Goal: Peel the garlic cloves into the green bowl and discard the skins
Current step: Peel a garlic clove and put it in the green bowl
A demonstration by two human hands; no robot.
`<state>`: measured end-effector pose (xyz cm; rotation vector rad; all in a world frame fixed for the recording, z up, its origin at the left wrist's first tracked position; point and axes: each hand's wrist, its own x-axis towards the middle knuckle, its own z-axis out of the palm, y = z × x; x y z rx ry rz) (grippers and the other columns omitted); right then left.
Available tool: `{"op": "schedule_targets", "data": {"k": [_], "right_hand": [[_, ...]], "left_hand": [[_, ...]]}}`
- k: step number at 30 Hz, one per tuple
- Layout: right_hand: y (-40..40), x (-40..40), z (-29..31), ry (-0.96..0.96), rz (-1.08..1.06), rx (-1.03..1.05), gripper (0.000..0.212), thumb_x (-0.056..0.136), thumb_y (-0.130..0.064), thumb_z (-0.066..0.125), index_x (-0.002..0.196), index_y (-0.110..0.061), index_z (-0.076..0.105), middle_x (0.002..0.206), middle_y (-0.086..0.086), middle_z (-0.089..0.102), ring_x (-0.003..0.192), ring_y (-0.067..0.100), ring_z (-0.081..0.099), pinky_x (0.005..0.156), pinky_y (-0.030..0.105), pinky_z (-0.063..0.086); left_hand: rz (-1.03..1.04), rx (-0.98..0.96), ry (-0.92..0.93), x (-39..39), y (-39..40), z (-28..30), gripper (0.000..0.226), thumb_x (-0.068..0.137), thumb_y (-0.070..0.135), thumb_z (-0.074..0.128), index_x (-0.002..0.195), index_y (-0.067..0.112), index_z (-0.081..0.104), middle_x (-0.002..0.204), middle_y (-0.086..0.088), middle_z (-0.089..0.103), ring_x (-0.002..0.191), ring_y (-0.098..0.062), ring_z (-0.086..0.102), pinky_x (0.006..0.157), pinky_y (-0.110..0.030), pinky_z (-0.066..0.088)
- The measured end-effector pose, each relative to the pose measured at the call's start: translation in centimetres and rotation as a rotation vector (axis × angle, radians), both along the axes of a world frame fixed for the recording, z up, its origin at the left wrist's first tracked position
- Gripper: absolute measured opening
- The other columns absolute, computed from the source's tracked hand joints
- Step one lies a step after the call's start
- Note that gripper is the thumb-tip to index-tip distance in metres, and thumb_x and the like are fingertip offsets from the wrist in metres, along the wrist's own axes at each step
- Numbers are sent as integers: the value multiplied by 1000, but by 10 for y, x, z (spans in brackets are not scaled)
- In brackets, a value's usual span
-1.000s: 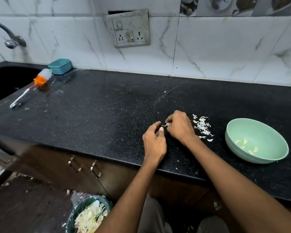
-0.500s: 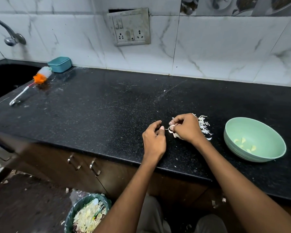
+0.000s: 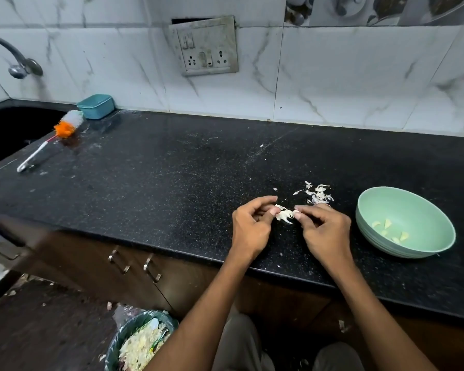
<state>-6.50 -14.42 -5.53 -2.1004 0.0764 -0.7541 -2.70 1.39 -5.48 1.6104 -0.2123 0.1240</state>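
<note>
Pinching a garlic clove [image 3: 285, 215] between both hands above the front part of the black counter [image 3: 172, 183], loose white skin hanging off it. Left hand [image 3: 251, 227] curling its fingers, thumb and forefinger gripping the clove's left end. Right hand [image 3: 324, 231] curling too, thumb and fingertips gripping the clove's right end. Hard to tell how much skin is clinging on.

Lying just behind the right hand, a small heap of skins [image 3: 318, 195], a few flakes scattered to its left. Sitting to the right of the hands, near the counter's front edge, the green bowl [image 3: 426, 210], holding a few peeled cloves [image 3: 389, 230] at its bottom. Bowl and right hand staying apart, not touching.

Standing on the floor below the counter, left of the forearms, a bin [image 3: 142, 341] lined with a bag and holding pale scraps.

Resting at the far left of the counter, beside the dark sink [image 3: 8, 132], a brush [image 3: 51, 140] with orange and white bristles. Sitting behind it against the tiled wall, a teal box [image 3: 95, 106]. Hanging on the wall above the counter, a socket plate [image 3: 205, 46]. Arching in from the upper left, a tap [image 3: 16, 60].
</note>
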Motion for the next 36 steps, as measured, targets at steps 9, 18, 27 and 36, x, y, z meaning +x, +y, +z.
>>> {"op": "schedule_targets", "data": {"k": [9,18,27,36], "right_hand": [[-2,-2,-6,-21,39,-32,30,87,13,67,104,-8,81,91,-1,73,82,6,68,77,16,53],[-3,-5,-1,96,28,273,23,85,3,77,96,-16,81,86,-8,78,74,10,74,67,21,57],[-5,-3,-2,196,33,295,16,87,1,73,84,-13,82,70,-3,76,62,10,71,65,29,59],[-8,-3,3,275,47,239,17,82,-7,76,74,-20,82,63,-6,74,63,23,72,65,40,62]], "left_hand": [[-74,143,-10,-1,-18,3,21,79,-3,80,92,13,81,86,-2,75,70,-6,66,65,-20,55],[-26,235,-33,2,-24,4,14,81,2,79,87,14,83,81,6,78,76,-5,74,75,-24,60],[-6,324,-96,2,-31,-1,18,82,-2,73,90,10,82,83,3,79,77,-3,73,75,-27,61],[-68,377,-110,2,-31,-3,15,78,-7,73,81,6,80,78,-3,77,71,-12,72,68,-31,59]]}}
